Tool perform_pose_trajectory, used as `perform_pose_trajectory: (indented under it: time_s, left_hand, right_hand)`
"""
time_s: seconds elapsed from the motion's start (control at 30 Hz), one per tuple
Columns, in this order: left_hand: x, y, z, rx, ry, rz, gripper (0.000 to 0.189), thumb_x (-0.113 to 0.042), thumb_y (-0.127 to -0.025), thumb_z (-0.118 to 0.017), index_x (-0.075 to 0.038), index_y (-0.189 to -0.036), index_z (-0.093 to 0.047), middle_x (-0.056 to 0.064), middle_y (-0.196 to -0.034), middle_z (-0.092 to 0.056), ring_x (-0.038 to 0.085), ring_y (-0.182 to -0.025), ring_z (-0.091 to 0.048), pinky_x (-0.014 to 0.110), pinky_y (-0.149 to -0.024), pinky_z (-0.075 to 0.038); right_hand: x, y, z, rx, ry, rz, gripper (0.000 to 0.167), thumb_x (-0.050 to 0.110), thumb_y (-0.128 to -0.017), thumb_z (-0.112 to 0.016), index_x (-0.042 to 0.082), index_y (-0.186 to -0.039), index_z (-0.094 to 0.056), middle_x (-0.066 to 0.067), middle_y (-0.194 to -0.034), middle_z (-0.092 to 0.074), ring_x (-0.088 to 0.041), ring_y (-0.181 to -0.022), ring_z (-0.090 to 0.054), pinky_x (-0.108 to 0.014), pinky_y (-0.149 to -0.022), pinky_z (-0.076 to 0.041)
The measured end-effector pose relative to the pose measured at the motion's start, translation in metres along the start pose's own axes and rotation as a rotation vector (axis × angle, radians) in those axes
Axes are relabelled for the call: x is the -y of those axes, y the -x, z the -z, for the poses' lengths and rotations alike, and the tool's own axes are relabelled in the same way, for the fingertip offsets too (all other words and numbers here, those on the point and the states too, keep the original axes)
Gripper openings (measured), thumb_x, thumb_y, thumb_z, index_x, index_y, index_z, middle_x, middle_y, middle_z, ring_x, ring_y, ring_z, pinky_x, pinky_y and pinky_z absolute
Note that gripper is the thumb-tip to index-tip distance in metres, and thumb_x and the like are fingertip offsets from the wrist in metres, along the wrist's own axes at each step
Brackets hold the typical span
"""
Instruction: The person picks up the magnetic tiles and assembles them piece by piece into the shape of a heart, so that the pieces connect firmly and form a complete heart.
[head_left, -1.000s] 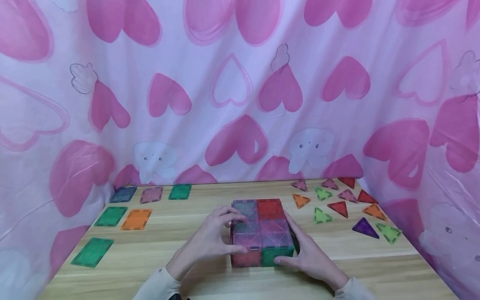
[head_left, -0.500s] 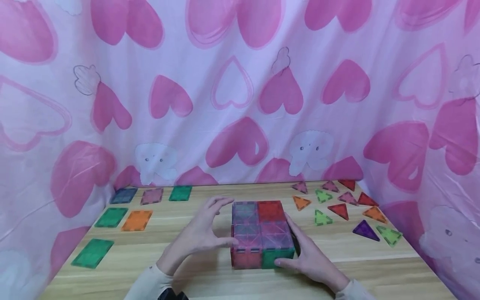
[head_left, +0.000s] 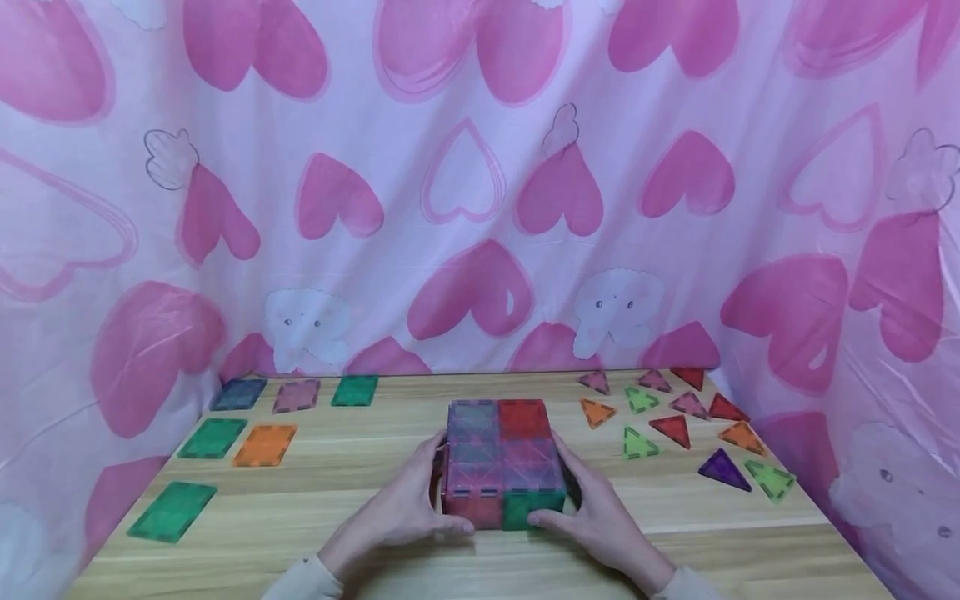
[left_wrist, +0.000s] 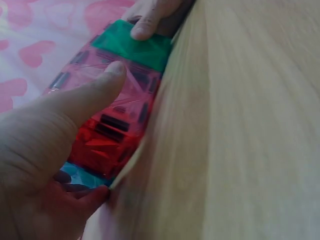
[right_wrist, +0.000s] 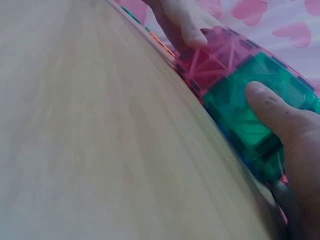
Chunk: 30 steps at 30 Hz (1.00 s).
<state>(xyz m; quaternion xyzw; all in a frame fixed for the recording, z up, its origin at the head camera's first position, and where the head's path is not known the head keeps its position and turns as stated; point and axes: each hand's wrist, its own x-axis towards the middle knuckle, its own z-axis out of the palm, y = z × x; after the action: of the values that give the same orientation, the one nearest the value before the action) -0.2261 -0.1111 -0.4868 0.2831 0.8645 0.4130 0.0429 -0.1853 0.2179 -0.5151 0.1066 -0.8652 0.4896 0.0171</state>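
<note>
Left hand point(head_left: 405, 507), right hand point(head_left: 600, 518): wide grip curled round translucent multicoloured plastic box point(head_left: 501, 462), between side edges of wooden counter point(head_left: 300, 496), likely bracing it.

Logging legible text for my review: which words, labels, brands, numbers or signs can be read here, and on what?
None can be read in any view.
Curtain: printed hearts and cartoon figures, no lettering visible.
Block and loose tiles: no readable marks.
Table: wood grain only, no lettering visible.
</note>
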Motion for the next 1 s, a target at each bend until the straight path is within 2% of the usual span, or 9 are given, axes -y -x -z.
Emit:
perform_pose_trajectory:
  time_s: [0.23, 0.4, 0.57, 0.63, 0.7, 0.77, 0.83, 1.0]
  left_hand:
    - [0.025, -0.003, 0.006, -0.043, 0.023, 0.022, 0.132, -0.052, -0.079, -0.101, -0.007, -0.176, -0.024, 0.017, -0.172, -0.043, 0.035, -0.159, -0.042, 0.06, -0.129, -0.035]
    - [0.047, -0.006, 0.016, -0.107, 0.021, 0.053, 0.118, -0.049, -0.085, -0.098, -0.013, -0.175, -0.031, 0.012, -0.17, -0.047, 0.033, -0.158, -0.044, 0.056, -0.13, -0.035]
    - [0.064, -0.012, 0.027, -0.192, -0.007, 0.031, 0.102, -0.035, -0.092, -0.093, -0.013, -0.174, -0.036, 0.013, -0.168, -0.052, 0.033, -0.156, -0.048, 0.054, -0.127, -0.04]
    - [0.068, -0.014, 0.031, -0.23, -0.033, 0.026, 0.093, -0.029, -0.094, -0.092, -0.011, -0.171, -0.042, 0.013, -0.161, -0.059, 0.03, -0.147, -0.057, 0.051, -0.121, -0.048]
    - [0.072, -0.016, 0.034, -0.26, -0.062, 0.022, 0.085, -0.025, -0.096, -0.09, -0.01, -0.168, -0.047, 0.011, -0.148, -0.067, 0.025, -0.129, -0.064, 0.043, -0.108, -0.056]
    - [0.075, -0.017, 0.037, -0.29, -0.102, 0.016, 0.079, -0.023, -0.097, -0.089, -0.009, -0.165, -0.051, 0.009, -0.136, -0.069, 0.022, -0.11, -0.062, 0.036, -0.094, -0.054]
    - [0.078, -0.018, 0.039, -0.316, -0.122, 0.013, 0.075, -0.021, -0.097, -0.089, -0.008, -0.162, -0.054, 0.009, -0.126, -0.069, 0.022, -0.098, -0.057, 0.034, -0.084, -0.048]
    - [0.082, -0.018, 0.041, -0.363, -0.137, 0.01, 0.074, -0.019, -0.097, -0.089, -0.004, -0.161, -0.054, 0.015, -0.137, -0.069, 0.022, -0.105, -0.061, 0.039, -0.089, -0.051]
  right_hand:
    - [0.007, -0.019, -0.02, -0.09, -0.015, 0.045, 0.118, 0.053, -0.08, -0.098, 0.029, -0.175, -0.034, 0.0, -0.171, -0.05, -0.018, -0.154, -0.051, -0.042, -0.122, -0.046]
    - [0.011, -0.044, -0.041, -0.175, 0.015, 0.102, 0.108, 0.048, -0.081, -0.097, 0.027, -0.172, -0.043, -0.004, -0.161, -0.061, -0.019, -0.14, -0.065, -0.039, -0.112, -0.056]
    - [0.019, -0.073, -0.06, -0.202, -0.021, 0.148, 0.102, 0.041, -0.085, -0.097, 0.027, -0.171, -0.045, 0.001, -0.157, -0.065, -0.015, -0.133, -0.07, -0.035, -0.105, -0.06]
    - [0.022, -0.083, -0.065, -0.205, -0.031, 0.163, 0.099, 0.04, -0.087, -0.096, 0.026, -0.171, -0.045, 0.002, -0.156, -0.066, -0.014, -0.133, -0.07, -0.035, -0.105, -0.06]
    - [0.024, -0.092, -0.071, -0.208, -0.025, 0.185, 0.097, 0.039, -0.089, -0.094, 0.024, -0.171, -0.045, 0.001, -0.156, -0.066, -0.015, -0.133, -0.069, -0.037, -0.106, -0.06]
    - [0.025, -0.1, -0.075, -0.22, 0.008, 0.214, 0.095, 0.039, -0.091, -0.092, 0.021, -0.171, -0.045, -0.003, -0.155, -0.067, -0.019, -0.135, -0.069, -0.041, -0.107, -0.06]
    - [0.027, -0.108, -0.078, -0.227, 0.053, 0.229, 0.094, 0.04, -0.092, -0.09, 0.018, -0.171, -0.045, -0.008, -0.154, -0.067, -0.023, -0.137, -0.068, -0.044, -0.11, -0.058]
    - [0.028, -0.119, -0.079, -0.174, 0.129, 0.227, 0.097, 0.041, -0.095, -0.088, 0.018, -0.174, -0.037, -0.013, -0.156, -0.065, -0.031, -0.142, -0.064, -0.05, -0.117, -0.052]
